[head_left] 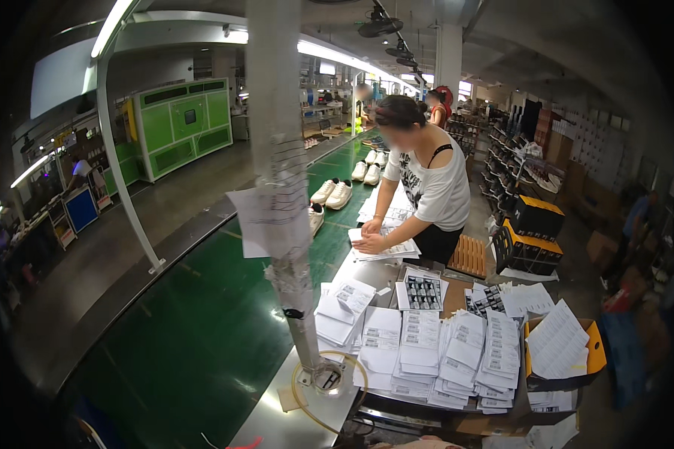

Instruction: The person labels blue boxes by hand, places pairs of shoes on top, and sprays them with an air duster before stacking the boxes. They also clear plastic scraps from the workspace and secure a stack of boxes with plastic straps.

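Observation:
Only a sliver of skin, which looks like my right hand (427,443), shows at the lower edge; its fingers are hidden. My left hand is out of view. Nearest to that sliver are stacks of white printed sheets (419,348), laid in rows on the table. A looser pile of white papers (344,307) lies left of them, by the pillar. Farther along the table, a co-worker's hands (371,238) rest on another stack of white papers.
A pillar (277,150) with a yellow hose loop (367,382) at its foot rises beside the green conveyor belt (195,329). White shoes (333,193) stand on the belt. A black and yellow box (595,348) holding papers stands at the right. Shoe racks (502,168) stand behind.

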The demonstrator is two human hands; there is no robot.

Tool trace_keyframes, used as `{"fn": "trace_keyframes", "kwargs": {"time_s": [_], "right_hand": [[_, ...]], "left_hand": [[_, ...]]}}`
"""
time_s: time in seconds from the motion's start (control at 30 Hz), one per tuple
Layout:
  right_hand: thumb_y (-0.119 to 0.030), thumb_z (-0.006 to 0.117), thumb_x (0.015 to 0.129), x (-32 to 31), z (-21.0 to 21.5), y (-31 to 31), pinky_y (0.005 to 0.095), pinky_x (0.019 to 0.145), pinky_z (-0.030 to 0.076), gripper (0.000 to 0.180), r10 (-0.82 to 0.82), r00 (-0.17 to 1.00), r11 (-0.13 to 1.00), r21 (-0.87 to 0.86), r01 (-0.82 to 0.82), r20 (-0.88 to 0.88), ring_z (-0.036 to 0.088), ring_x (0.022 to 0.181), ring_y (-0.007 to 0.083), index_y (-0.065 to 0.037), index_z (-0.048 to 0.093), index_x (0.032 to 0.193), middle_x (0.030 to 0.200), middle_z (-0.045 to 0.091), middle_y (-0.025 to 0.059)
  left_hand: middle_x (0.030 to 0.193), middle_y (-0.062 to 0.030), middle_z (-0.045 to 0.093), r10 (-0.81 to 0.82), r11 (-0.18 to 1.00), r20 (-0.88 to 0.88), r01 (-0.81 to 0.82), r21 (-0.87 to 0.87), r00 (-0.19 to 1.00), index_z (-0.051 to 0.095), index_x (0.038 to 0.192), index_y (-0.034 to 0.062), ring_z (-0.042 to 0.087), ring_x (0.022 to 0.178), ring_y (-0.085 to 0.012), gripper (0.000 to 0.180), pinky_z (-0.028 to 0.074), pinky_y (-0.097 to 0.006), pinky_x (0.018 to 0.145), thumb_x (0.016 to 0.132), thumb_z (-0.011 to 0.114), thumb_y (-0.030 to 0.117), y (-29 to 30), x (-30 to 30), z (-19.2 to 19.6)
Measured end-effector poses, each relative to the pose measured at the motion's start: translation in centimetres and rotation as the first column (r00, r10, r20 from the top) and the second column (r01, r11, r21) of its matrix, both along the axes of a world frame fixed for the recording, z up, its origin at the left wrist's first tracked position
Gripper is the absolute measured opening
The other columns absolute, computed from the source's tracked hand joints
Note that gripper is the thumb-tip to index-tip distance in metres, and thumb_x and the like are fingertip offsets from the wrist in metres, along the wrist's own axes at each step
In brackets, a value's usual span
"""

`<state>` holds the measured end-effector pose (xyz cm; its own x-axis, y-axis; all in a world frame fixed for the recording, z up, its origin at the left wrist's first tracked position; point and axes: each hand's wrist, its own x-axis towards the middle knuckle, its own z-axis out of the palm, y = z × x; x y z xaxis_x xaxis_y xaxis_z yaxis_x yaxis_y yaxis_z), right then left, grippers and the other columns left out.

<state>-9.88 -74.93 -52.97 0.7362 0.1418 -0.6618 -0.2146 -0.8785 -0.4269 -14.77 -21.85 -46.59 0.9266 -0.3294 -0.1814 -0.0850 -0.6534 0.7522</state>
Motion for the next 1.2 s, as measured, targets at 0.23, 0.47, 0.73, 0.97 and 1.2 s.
{"fn": "trace_keyframes", "kwargs": {"time_s": [0.23,0.47,0.73,0.97,1.2], "right_hand": [[-0.043,0.055,0.08,1.3,1.5,4.7,0.0408,0.076,0.046,0.041,0.049,0.999,0.995,-0.089,-0.05,-0.008,0.062,0.087,0.0302,-0.007,0.064,0.096,0.09,0.065,0.0157],[-0.043,0.055,0.079,3.3,3.9,3.7,0.0411,0.076,0.046,0.041,0.097,0.995,0.972,-0.21,-0.101,-0.031,0.062,0.088,0.0307,-0.007,0.064,0.096,0.09,0.065,0.0158],[-0.043,0.055,0.079,0.3,3.5,6.8,0.0416,0.076,0.046,0.041,0.004,1.0,0.976,-0.216,-0.006,-0.011,0.062,0.088,0.0312,-0.007,0.064,0.096,0.091,0.065,0.0158],[-0.042,0.055,0.079,-10.9,3.6,10.3,0.0419,0.076,0.046,0.041,-0.4,0.914,0.896,-0.182,0.405,0.064,0.062,0.088,0.0316,-0.006,0.064,0.096,0.091,0.065,0.0159],[-0.035,0.05,0.081,-7.9,11.5,13.0,0.0445,0.081,0.043,0.04,-0.576,0.817,0.817,0.047,0.574,0.027,0.057,0.096,0.0373,-0.001,0.061,0.1,0.102,0.061,0.0222]], "left_hand": [[0.104,-0.0205,0.06,0.037,0.996,-0.008,-0.037,-0.082,0.999,0.054,0.112,0.0029,0.057,0.096,-0.0343,0.029,0.044,-0.041,0.082,0.086,0.043,0.008,5.2,0.7,-0.9],[0.103,-0.0202,0.06,0.072,0.978,-0.028,-0.076,-0.196,0.997,0.054,0.112,0.003,0.057,0.096,-0.0341,0.029,0.044,-0.041,0.082,0.086,0.043,0.009,5.0,2.2,-2.4],[0.103,-0.0199,0.06,-0.036,0.981,-0.006,0.034,-0.193,0.999,0.054,0.112,0.0031,0.057,0.096,-0.0338,0.029,0.044,-0.041,0.082,0.086,0.044,0.01,8.4,6.5,-1.3],[0.103,-0.0196,0.06,-0.447,0.88,0.068,0.452,-0.147,0.892,0.054,0.112,0.0032,0.057,0.095,-0.0336,0.029,0.044,-0.04,0.082,0.086,0.045,0.01,5.3,17.9,1.6],[0.103,-0.0193,0.06,-0.857,0.507,0.087,0.862,-0.034,0.508,0.054,0.113,0.0033,0.057,0.095,-0.0334,0.029,0.045,-0.04,0.081,0.086,0.045,0.011,-6.2,27.0,6.5]]}}
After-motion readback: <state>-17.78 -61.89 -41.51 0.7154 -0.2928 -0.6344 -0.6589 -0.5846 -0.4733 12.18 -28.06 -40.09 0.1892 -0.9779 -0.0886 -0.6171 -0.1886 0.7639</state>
